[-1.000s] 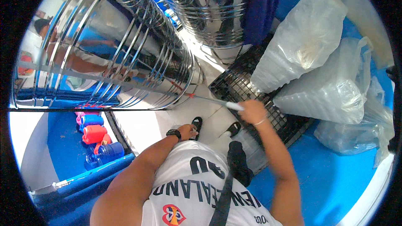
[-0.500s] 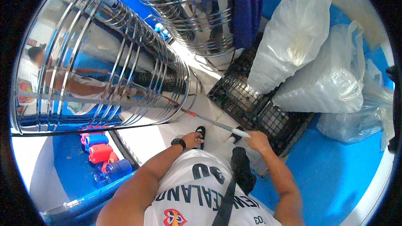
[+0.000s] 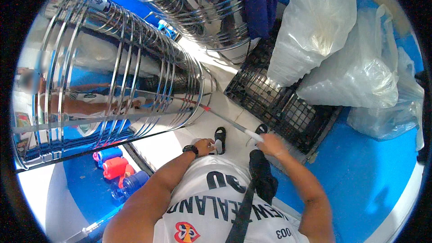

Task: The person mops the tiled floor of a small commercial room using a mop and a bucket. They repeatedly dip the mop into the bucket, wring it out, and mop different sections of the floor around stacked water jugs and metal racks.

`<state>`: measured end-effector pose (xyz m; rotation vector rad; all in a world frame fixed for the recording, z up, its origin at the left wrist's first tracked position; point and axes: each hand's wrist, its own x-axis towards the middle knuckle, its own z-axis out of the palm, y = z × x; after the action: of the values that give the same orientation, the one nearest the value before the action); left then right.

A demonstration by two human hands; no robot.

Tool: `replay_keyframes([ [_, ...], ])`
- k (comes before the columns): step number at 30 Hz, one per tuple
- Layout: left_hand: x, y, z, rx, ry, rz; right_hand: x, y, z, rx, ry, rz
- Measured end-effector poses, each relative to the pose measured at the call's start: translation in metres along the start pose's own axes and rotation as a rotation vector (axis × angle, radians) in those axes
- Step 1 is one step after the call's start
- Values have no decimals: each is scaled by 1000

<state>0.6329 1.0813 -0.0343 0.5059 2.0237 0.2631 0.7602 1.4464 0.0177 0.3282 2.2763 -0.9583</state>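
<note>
My right hand [image 3: 272,144] is closed round the white grip end of a long thin grey pole [image 3: 232,127]. The pole slants away to the left. A red section sits further along it, and its far end is by the foot of the near steel tank [image 3: 135,76], where I cannot make out what is on it. My left hand [image 3: 204,146], with a black watch on the wrist, is in front of my waist. Its fingers are curled in, and whatever they may hold is hidden.
A second ribbed steel tank [image 3: 202,9] stands further back, beside a dark blue cloth [image 3: 260,6]. Black plastic crates [image 3: 270,101] carry clear plastic bags [image 3: 315,27]. At lower left are red and blue jugs [image 3: 115,167]. Pale tiles [image 3: 198,130] lie underfoot, bright blue flooring [image 3: 342,175] at right.
My right hand has drawn slightly left and up with the pole, whose red section has moved up. The view has shifted a little. My left hand has barely moved.
</note>
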Motion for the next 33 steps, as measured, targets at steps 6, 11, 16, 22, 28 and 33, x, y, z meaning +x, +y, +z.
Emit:
replay_keyframes([
  [6, -5, 8, -12, 49, -14, 64, 111, 37, 116, 29, -74, 21],
  [11, -10, 18, -15, 35, -9, 61, 101, 37, 124, 114, -93, -23],
  [16, 8, 40, -10, -20, 181, 124, 10, 23, 31, 33, -39, -26],
  [22, 72, 74, 1, -55, 392, 288, -142, -81, -111, -120, -25, 4],
  [28, 75, 82, -14, -36, 501, 413, -188, -157, -153, -15, 59, -369],
  [33, 27, 116, -45, -182, 540, 518, -223, -156, -195, 102, 79, -587],
])
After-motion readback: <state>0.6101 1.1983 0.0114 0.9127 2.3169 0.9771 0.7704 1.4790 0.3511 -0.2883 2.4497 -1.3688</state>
